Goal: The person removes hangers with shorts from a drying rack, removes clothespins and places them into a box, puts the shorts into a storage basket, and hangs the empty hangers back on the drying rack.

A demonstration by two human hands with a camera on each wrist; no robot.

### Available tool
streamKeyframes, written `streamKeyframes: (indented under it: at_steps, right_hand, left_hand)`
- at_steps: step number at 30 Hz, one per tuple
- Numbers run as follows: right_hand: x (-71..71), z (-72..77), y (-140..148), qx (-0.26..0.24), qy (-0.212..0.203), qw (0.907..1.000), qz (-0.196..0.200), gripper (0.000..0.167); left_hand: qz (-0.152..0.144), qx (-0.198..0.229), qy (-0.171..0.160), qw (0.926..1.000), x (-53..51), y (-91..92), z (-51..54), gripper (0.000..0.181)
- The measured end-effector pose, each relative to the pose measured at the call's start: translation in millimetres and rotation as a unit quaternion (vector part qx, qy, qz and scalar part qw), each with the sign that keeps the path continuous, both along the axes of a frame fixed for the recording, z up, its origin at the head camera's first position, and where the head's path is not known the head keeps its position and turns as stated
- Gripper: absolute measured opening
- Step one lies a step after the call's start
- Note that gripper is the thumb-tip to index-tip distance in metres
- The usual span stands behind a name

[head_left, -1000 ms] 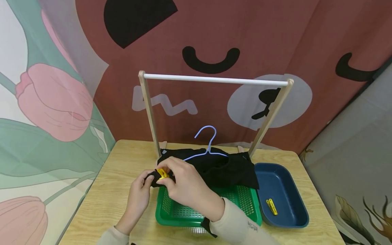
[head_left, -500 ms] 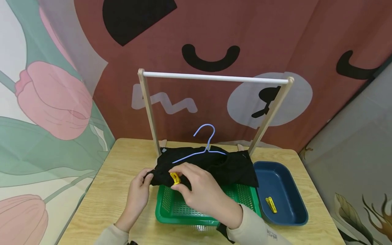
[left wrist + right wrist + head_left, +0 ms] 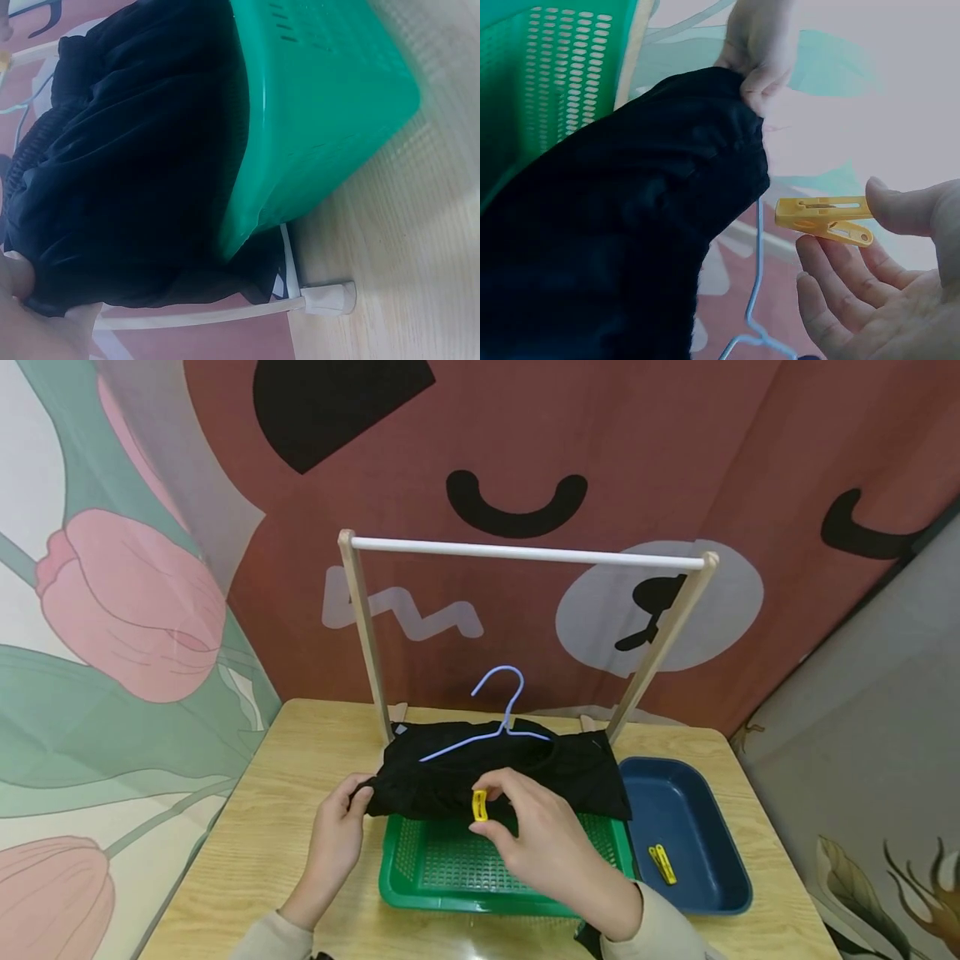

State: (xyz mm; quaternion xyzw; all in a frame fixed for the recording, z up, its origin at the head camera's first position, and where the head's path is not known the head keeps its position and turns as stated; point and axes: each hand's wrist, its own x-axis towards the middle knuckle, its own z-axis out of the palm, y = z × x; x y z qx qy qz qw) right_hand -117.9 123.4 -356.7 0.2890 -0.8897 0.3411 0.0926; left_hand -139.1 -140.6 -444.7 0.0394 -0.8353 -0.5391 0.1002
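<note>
So the right hand (image 3: 551,839) has a yellow clip (image 3: 480,806) pinched between thumb and fingertips, no cloth in its mouth, held in front of the black garment (image 3: 442,777). That garment is draped over the far part of the green basket (image 3: 480,906), and the left hand (image 3: 337,839) is gripping its left corner. Biggest worry imo is the clip: that's a small fingertip hold, so a bit too much squeeze could make it twist or ping off into the basket. Second, the blue hanger (image 3: 465,746) has its hook standing well below the white rod (image 3: 525,553), touching nothing, and I can't tell how well the fabric sits on its arms. If the left hand tugs or lets go, the waistband could probably bunch or slide, tipping the hanger over with it.
</note>
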Motion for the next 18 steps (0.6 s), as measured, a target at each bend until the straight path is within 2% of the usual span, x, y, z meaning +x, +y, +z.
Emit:
streamKeyframes:
  at_steps: [3,10,18]
  right_hand:
    - [0.5,-4.3,11,-0.012,0.016,0.9998,0.005,0.042]
    - [0.5,-13.8,38,-0.017,0.092,0.9955,0.018,0.046]
    - [0.7,-26.1,69,0.006,0.107,0.9942,-0.010,0.048]
  left_hand:
    - [0.000,-0.001,0.003,1.0000,-0.7,0.0,-0.5,0.020]
    - [0.000,-0.005,0.009,0.9999,-1.0,-2.5,-3.0,0.020]
    - [0.001,0.002,0.014,0.9999,-2.3,-2.2,-3.5,0.019]
